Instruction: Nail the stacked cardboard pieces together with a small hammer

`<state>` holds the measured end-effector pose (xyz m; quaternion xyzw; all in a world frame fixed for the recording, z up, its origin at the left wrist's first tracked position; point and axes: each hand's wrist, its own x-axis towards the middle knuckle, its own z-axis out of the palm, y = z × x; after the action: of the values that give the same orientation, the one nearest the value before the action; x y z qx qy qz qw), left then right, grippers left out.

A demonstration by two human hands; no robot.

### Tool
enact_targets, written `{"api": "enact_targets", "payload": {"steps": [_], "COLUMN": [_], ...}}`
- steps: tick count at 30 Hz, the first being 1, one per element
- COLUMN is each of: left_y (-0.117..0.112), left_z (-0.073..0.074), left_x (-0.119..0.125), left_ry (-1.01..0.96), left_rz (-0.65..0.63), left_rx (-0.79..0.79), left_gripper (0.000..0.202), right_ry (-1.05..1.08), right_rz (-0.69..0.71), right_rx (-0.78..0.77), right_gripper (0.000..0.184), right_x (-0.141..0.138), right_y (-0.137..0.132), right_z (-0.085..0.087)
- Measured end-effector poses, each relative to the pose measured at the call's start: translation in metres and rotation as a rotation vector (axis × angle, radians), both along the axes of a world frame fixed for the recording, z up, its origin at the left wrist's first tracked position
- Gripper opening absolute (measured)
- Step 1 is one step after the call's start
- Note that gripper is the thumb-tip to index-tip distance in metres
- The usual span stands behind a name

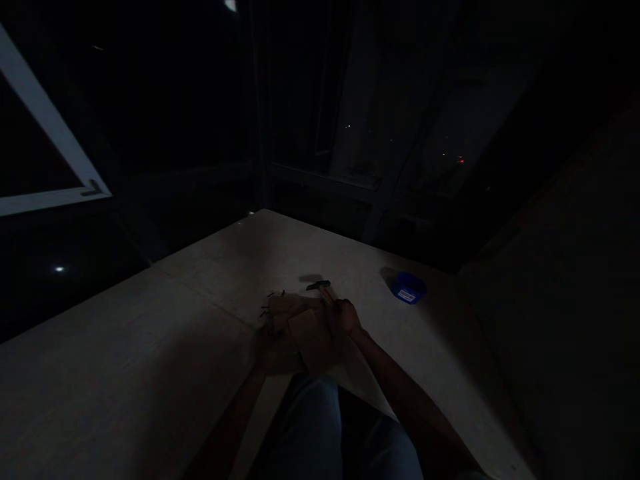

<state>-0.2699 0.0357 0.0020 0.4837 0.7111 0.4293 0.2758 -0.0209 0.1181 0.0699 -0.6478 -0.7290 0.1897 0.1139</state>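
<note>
- Far to the left of our left hand [263,349], and beyond its fingers, we see a pale window frame [50,120].
- A pale surface [200,300] spreads under and around our fingers on both sides.
- Our left fingers are at the left edge of some flat brown pieces [311,337]; it is too dark for us to tell whether they grip or merely rest.
- Just beyond those fingers we make out a few small, dark, nail-like pieces [265,311].
- The brown pieces overlap between our left and right fingers, above our jeans [313,417].
- We have a hammer [325,291] by its handle, its dark head ahead and to the left of our right hand [347,317], whose fingers close around it.
- Well right of those fingers, we see a blue container [410,288] bearing a white label.
</note>
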Motion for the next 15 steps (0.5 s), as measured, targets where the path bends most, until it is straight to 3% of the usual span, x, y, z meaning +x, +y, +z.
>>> {"api": "enact_targets", "payload": {"steps": [7, 15], "left_y": [-0.015, -0.015], "left_z": [0.005, -0.004], "left_x": [-0.005, -0.008], "left_ry": [0.184, 0.162], "left_rz": [0.023, 0.185], "left_rx": [-0.022, 0.17], "left_gripper": [0.031, 0.031], "right_ry": [-0.086, -0.158], "right_rz": [0.027, 0.06], "right_rx": [-0.042, -0.043], "right_gripper": [0.029, 0.031], "right_x": [-0.06, -0.07], "right_y": [0.057, 0.076], "right_z": [-0.013, -0.031]}}
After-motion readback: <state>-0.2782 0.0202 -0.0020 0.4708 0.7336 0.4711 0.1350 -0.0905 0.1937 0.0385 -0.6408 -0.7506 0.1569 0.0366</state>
